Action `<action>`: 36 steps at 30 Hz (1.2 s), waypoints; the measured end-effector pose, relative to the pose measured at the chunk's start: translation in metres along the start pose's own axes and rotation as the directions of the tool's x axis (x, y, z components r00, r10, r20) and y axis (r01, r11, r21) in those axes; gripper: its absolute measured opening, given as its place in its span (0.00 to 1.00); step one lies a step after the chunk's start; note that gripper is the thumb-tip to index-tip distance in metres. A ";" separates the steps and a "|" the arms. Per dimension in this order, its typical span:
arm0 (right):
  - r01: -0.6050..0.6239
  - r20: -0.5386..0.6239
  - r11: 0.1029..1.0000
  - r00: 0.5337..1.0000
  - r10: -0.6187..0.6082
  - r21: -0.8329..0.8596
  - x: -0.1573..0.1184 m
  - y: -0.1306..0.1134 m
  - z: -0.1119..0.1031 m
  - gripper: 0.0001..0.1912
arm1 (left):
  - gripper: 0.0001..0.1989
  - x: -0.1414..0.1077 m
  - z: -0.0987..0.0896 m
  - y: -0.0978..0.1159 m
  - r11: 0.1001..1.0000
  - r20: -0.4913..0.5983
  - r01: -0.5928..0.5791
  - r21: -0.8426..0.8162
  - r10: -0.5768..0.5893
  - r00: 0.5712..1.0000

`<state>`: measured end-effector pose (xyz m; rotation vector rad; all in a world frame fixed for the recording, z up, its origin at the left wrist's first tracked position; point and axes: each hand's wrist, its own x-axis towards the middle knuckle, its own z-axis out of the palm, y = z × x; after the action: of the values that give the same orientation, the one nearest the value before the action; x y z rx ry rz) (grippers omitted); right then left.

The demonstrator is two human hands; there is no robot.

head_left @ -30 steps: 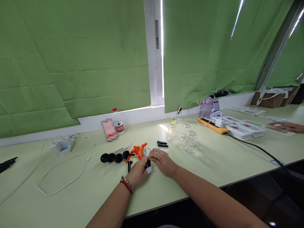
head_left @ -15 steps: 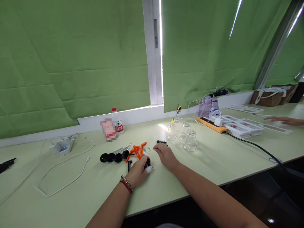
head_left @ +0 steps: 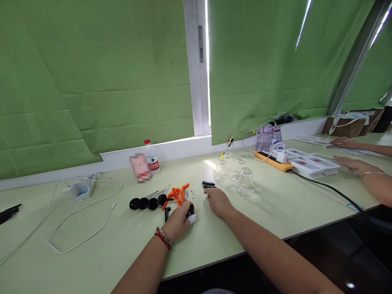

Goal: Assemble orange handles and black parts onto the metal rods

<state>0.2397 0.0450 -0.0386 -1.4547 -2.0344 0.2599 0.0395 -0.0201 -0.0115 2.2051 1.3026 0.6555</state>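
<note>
My left hand (head_left: pixel 179 222), with a white wrap on the thumb, is closed round a small black part (head_left: pixel 191 209); metal rods (head_left: pixel 186 195) stick up just beyond it. My right hand (head_left: pixel 218 202) reaches to small black toothed pieces (head_left: pixel 208 184), its curled fingers touching or very near the closest one; whether it grips one is unclear. Between the hands lie several tiny metal nuts (head_left: pixel 192 194). Orange pieces (head_left: pixel 177 196) sit behind my left hand. Left of them are black round parts (head_left: pixel 152 203) with metal rods, and a black handle-like part (head_left: pixel 167 214).
Clear glass jars (head_left: pixel 245 182) stand to the right, near an orange power strip (head_left: pixel 273 161) and stacked white frames (head_left: pixel 317 164). Another person's hands (head_left: pixel 349 162) rest at the far right. A water bottle (head_left: pixel 154 158) stands behind; a white cable (head_left: pixel 88 241) lies left.
My right hand has shifted slightly right and toward me, uncovering more of the black toothed pieces. My left hand has hardly moved. The other person's second hand and forearm have come into view.
</note>
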 end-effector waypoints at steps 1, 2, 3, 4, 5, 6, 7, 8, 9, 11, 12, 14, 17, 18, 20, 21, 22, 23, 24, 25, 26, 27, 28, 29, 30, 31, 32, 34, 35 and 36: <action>0.033 -0.019 0.999 0.999 -0.033 0.034 0.000 -0.003 0.000 0.16 | 0.06 0.000 0.000 0.000 1.000 -0.002 -0.003 0.002 0.003 1.000; 0.071 -0.043 0.995 0.997 -0.068 0.069 -0.001 -0.007 -0.001 0.16 | 0.06 0.000 0.000 0.001 1.000 -0.005 -0.005 0.004 0.005 1.000; 0.116 -0.073 0.988 0.991 -0.109 0.103 -0.002 -0.011 -0.002 0.16 | 0.06 0.000 0.000 0.001 1.000 -0.007 -0.008 0.006 0.008 1.000; 0.173 -0.112 0.975 0.981 -0.158 0.137 -0.003 -0.016 -0.004 0.16 | 0.06 0.000 0.000 0.002 1.000 -0.008 -0.011 0.009 0.011 1.000; 0.238 -0.155 0.956 0.965 -0.212 0.172 -0.004 -0.022 -0.006 0.16 | 0.05 0.000 0.000 0.002 1.000 -0.009 -0.015 0.012 0.015 1.000; 0.305 -0.191 0.929 0.944 -0.268 0.207 -0.006 -0.027 -0.008 0.17 | 0.05 0.001 0.000 0.002 1.000 -0.009 -0.019 0.018 0.020 1.000; 0.373 -0.223 0.898 0.919 -0.324 0.235 -0.008 -0.032 -0.010 0.17 | 0.05 0.001 0.000 0.002 0.999 -0.010 -0.024 0.025 0.025 1.000; 0.434 -0.250 0.864 0.893 -0.375 0.256 -0.011 -0.037 -0.011 0.17 | 0.04 0.001 0.000 0.002 0.999 -0.012 -0.029 0.032 0.029 0.999; 0.488 -0.272 0.830 0.866 -0.420 0.271 -0.013 -0.041 -0.013 0.17 | 0.04 0.001 0.001 0.002 0.999 -0.015 -0.033 0.039 0.034 0.999; 0.562 -0.307 0.774 0.821 -0.480 0.292 -0.018 -0.048 -0.014 0.17 | 0.04 0.002 0.002 0.000 0.998 -0.028 -0.042 0.055 0.043 0.999; 0.587 -0.321 0.752 0.804 -0.500 0.300 -0.020 -0.051 -0.015 0.16 | 0.05 0.002 0.003 0.000 0.997 -0.034 -0.047 0.063 0.049 0.998; 0.623 -0.338 0.717 0.778 -0.529 0.312 -0.024 -0.055 -0.014 0.16 | 0.05 0.002 0.004 -0.002 0.996 -0.044 -0.057 0.068 0.061 0.997; 0.648 -0.338 0.691 0.760 -0.555 0.321 -0.027 -0.059 -0.014 0.16 | 0.06 0.002 0.005 -0.003 0.996 -0.048 -0.068 0.053 0.070 0.996; 0.647 -0.336 0.691 0.761 -0.555 0.323 -0.027 -0.059 -0.013 0.15 | 0.06 0.003 0.005 -0.003 0.996 -0.050 -0.070 0.048 0.072 0.996; 0.641 -0.331 0.694 0.766 -0.551 0.327 -0.027 -0.059 -0.013 0.15 | 0.06 0.003 0.005 -0.003 0.996 -0.055 -0.075 0.047 0.077 0.995; 0.638 -0.329 0.696 0.768 -0.549 0.330 -0.027 -0.059 -0.013 0.14 | 0.07 0.003 0.005 -0.003 0.996 -0.056 -0.075 0.050 0.078 0.995; 0.636 -0.327 0.697 0.770 -0.547 0.332 -0.026 -0.059 -0.014 0.14 | 0.07 0.003 0.005 -0.003 0.996 -0.057 -0.074 0.054 0.077 0.995; 0.634 -0.326 0.698 0.772 -0.546 0.332 -0.026 -0.059 -0.014 0.14 | 0.07 0.003 0.005 -0.003 0.996 -0.058 -0.072 0.057 0.075 0.996; 0.632 -0.327 0.700 0.773 -0.544 0.331 -0.026 -0.058 -0.014 0.13 | 0.07 0.003 0.005 -0.004 0.996 -0.059 -0.071 0.058 0.075 0.995; 0.631 -0.327 0.703 0.774 -0.542 0.330 -0.026 -0.058 -0.014 0.12 | 0.06 0.003 0.006 -0.004 0.996 -0.060 -0.074 0.056 0.077 0.995; 0.628 -0.325 0.706 0.776 -0.540 0.327 -0.025 -0.058 -0.014 0.11 | 0.06 0.003 0.006 -0.005 0.996 -0.062 -0.078 0.052 0.081 0.995; 0.627 -0.321 0.708 0.778 -0.541 0.326 -0.025 -0.058 -0.014 0.10 | 0.07 0.003 0.006 -0.006 0.995 -0.063 -0.084 0.046 0.086 0.994; 0.626 -0.316 0.710 0.779 -0.542 0.324 -0.025 -0.058 -0.014 0.09 | 0.07 0.003 0.007 -0.007 0.995 -0.065 -0.088 0.040 0.091 0.994; 0.625 -0.310 0.711 0.779 -0.544 0.322 -0.025 -0.058 -0.014 0.09 | 0.07 0.003 0.007 -0.008 0.995 -0.065 -0.090 0.035 0.092 0.994; 0.624 -0.305 0.713 0.780 -0.546 0.319 -0.025 -0.058 -0.014 0.08 | 0.08 0.004 0.008 -0.010 0.995 -0.066 -0.091 0.031 0.093 0.993; 0.625 -0.302 0.714 0.780 -0.548 0.316 -0.025 -0.058 -0.015 0.08 | 0.08 0.004 0.008 -0.011 0.995 -0.068 -0.093 0.027 0.094 0.993; 0.625 -0.301 0.716 0.779 -0.550 0.311 -0.025 -0.058 -0.015 0.08 | 0.07 0.004 0.008 -0.011 0.995 -0.069 -0.093 0.025 0.095 0.993; 0.626 -0.299 0.719 0.779 -0.552 0.304 -0.025 -0.057 -0.015 0.08 | 0.07 0.004 0.008 -0.011 0.996 -0.069 -0.089 0.025 0.090 0.993; 0.625 -0.298 0.720 0.779 -0.552 0.300 -0.025 -0.057 -0.015 0.09 | 0.07 0.004 0.008 -0.011 0.996 -0.069 -0.085 0.026 0.086 0.994; 0.625 -0.296 0.722 0.779 -0.553 0.297 -0.025 -0.057 -0.015 0.09 | 0.07 0.004 0.008 -0.010 0.996 -0.067 -0.081 0.027 0.082 0.994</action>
<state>0.2087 -0.0017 -0.0080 -0.5139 -2.0323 0.2174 0.0394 -0.0141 -0.0229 2.2839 1.2657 0.7555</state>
